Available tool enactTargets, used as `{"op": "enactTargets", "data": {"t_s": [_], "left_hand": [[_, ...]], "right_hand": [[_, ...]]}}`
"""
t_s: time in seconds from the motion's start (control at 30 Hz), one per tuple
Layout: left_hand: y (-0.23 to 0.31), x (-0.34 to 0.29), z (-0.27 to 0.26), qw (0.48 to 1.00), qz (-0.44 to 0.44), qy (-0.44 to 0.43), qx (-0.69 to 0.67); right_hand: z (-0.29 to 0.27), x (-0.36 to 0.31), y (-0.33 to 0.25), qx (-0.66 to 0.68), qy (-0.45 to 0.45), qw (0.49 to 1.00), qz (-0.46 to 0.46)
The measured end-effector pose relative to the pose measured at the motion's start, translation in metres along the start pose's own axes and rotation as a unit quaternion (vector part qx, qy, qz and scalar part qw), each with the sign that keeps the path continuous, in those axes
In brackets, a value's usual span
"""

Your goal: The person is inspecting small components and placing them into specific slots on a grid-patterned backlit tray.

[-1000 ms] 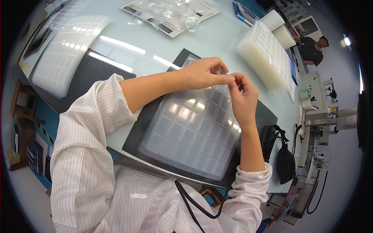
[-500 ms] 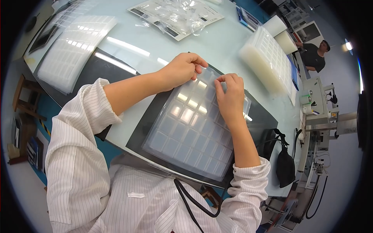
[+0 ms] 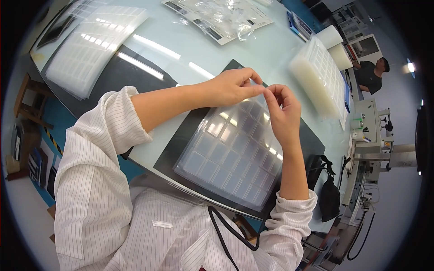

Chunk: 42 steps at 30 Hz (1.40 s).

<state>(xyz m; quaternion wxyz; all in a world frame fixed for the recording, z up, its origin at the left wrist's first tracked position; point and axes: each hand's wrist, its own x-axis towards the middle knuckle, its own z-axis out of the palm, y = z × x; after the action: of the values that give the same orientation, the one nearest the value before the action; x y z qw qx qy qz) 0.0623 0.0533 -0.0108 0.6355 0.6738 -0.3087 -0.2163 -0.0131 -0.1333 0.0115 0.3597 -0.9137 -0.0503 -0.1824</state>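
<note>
A clear plastic sheet with rows of rectangular pockets lies on a black mat in front of me. Over the sheet's far end, my left hand and my right hand meet fingertip to fingertip. Both are closed in a pinch, thumbs nearly touching. Whatever is between the fingers is too small or too transparent to make out. The far edge of the sheet is partly hidden under the hands.
Stacks of similar clear pocket sheets lie at the left and right. Clear plastic scraps cover a printed sheet at the back. White rolls stand far right. A black pouch sits at the right edge. Another person stands beyond.
My hands have come together; before, they were apart over the far corner of the sheet. The left hand has moved right and its fingers now reach the right hand's fingertips. The view has shifted slightly.
</note>
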Motion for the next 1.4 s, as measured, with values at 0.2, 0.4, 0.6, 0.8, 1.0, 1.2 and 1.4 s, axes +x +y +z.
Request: {"op": "enactTargets", "data": {"t_s": [0.2, 0.4, 0.6, 0.8, 1.0, 1.2, 1.4], "left_hand": [[-0.007, 0.003, -0.012, 0.999, -0.010, 0.038, -0.015], [-0.011, 0.001, -0.021, 0.987, -0.055, 0.117, -0.092], [-0.009, 0.001, -0.021, 0.989, -0.067, 0.100, -0.090], [-0.014, 0.002, -0.018, 0.991, -0.042, 0.103, -0.069], [-0.012, 0.002, -0.012, 0.996, 0.030, 0.040, -0.070], [-0.013, 0.002, -0.021, 0.997, -0.041, 0.045, -0.050], [-0.010, 0.003, -0.020, 0.970, -0.081, 0.147, -0.174]], "right_hand": [[0.024, 0.012, 0.000, -0.033, 0.037, 0.999, -0.001], [0.034, 0.008, 0.008, -0.213, 0.032, 0.973, -0.078], [0.039, 0.008, 0.012, -0.204, 0.052, 0.972, -0.104], [0.037, 0.009, 0.011, -0.198, 0.060, 0.973, -0.100], [0.023, 0.013, -0.006, -0.017, 0.007, 0.999, -0.028], [0.042, 0.023, -0.009, 0.007, 0.039, 0.999, 0.007], [0.054, 0.018, 0.001, -0.202, 0.034, 0.974, -0.096]]}}
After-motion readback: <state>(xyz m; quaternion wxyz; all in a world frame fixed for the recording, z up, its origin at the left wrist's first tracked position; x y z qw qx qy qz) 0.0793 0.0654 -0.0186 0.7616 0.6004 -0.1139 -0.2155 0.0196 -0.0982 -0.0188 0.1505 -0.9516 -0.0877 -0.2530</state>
